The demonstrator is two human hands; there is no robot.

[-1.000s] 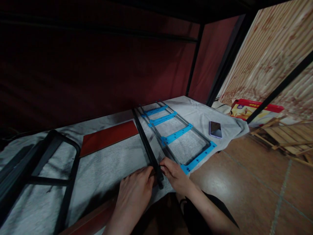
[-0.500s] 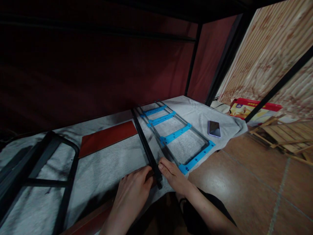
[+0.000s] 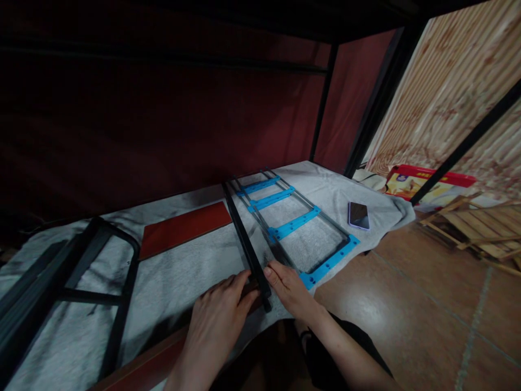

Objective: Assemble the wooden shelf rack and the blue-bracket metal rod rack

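My left hand (image 3: 222,309) is closed over the end of a red-brown board (image 3: 152,355), whose tip shows between thumb and fingers. That tip meets the near end of a long black metal bar (image 3: 246,247); the exact contact is hidden. On the bar's right side, my right hand (image 3: 291,290) is closed, thumb against it and fingers curled. Just right of the bar lies a ladder-like frame of grey rods with blue crosspieces (image 3: 299,222). A second red-brown board (image 3: 185,229) rests flat to the left of the bar.
Black metal frames (image 3: 93,296) lie at the left on a grey cloth (image 3: 175,288). A phone (image 3: 359,216) rests on the cloth at right. Beyond are a red and yellow box (image 3: 431,182), a folded wooden item (image 3: 484,228) and tiled floor (image 3: 411,304). Black posts (image 3: 325,103) and a dark red sheet (image 3: 183,130) enclose the back.
The view has shifted slightly, so things appear a little further right. My left hand's thumb and fingers have moved slightly at the board's end. Both hands stay by the bar's near end.
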